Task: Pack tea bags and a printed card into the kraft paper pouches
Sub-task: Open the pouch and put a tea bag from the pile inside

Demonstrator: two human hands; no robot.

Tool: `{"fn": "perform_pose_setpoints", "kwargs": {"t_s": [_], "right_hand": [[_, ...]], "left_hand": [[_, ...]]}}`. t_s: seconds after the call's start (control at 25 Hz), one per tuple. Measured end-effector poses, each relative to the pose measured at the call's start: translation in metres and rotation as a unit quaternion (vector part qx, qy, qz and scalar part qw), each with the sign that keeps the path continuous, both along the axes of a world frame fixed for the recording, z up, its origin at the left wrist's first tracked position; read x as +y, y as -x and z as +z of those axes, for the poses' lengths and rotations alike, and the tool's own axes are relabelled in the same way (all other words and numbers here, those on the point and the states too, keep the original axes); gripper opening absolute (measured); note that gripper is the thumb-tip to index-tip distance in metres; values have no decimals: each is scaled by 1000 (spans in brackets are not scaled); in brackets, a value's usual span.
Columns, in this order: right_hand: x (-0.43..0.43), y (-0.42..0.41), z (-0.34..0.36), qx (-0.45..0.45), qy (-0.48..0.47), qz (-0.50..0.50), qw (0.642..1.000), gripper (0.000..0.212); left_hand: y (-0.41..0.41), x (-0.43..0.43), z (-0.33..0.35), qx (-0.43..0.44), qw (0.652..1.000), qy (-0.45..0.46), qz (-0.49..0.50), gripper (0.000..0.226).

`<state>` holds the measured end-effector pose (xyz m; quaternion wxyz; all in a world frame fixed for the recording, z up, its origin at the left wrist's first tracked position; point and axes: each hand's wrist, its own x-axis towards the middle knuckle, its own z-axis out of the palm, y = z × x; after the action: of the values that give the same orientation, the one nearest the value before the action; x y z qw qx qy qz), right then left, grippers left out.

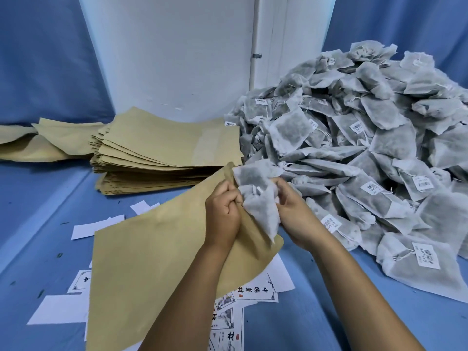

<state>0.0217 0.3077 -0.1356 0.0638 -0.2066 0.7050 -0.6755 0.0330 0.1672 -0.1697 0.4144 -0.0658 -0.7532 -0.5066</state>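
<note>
Nearest me, printed cards [229,312] lie scattered on the blue table [354,312], some face up with black characters, others blank side up, several partly under the kraft pouch [152,249] I am working with. That pouch runs diagonally from the near left up toward the middle, its mouth at the far end. My left hand [222,214] has its fingers curled tight around the pouch's mouth edge, gripping the paper. Just to its right, my right hand [291,214] clutches a bunch of tea bags [258,198], fingers wrapped round them; the bunch sits at the pouch's mouth, touching the left hand's knuckles, and I cannot tell whether any of it is inside the pouch. Beyond the hands, in the middle, sits a stack of flat kraft pouches [167,148], with a few loose pouches [45,140] lying flat at far left. The right side is filled by a large heap of tea bags [367,138], many with barcode labels, rising toward the far white wall [164,51].
</note>
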Motion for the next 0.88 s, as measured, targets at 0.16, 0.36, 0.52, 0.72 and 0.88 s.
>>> {"fn": "perform_pose_setpoints", "kwargs": {"t_s": [0.16,0.36,0.52,0.72,0.88], "right_hand": [[-7,-6,7,146,-160,84,973,41],[-16,-2,13,91,-201,121,968,17],[13,-14,22,-177,91,258,945,65],[-14,-24,29,60,-117,129,983,30],[-38,-19,24,228,-286,-71,928,43]], "left_hand": [[-10,1,24,77,995,43,-34,23],[-16,0,41,81,992,72,-65,26],[-14,-16,47,62,997,-4,-54,29],[-22,-6,63,58,989,76,-109,24],[-30,0,65,66,977,136,-149,21]]}}
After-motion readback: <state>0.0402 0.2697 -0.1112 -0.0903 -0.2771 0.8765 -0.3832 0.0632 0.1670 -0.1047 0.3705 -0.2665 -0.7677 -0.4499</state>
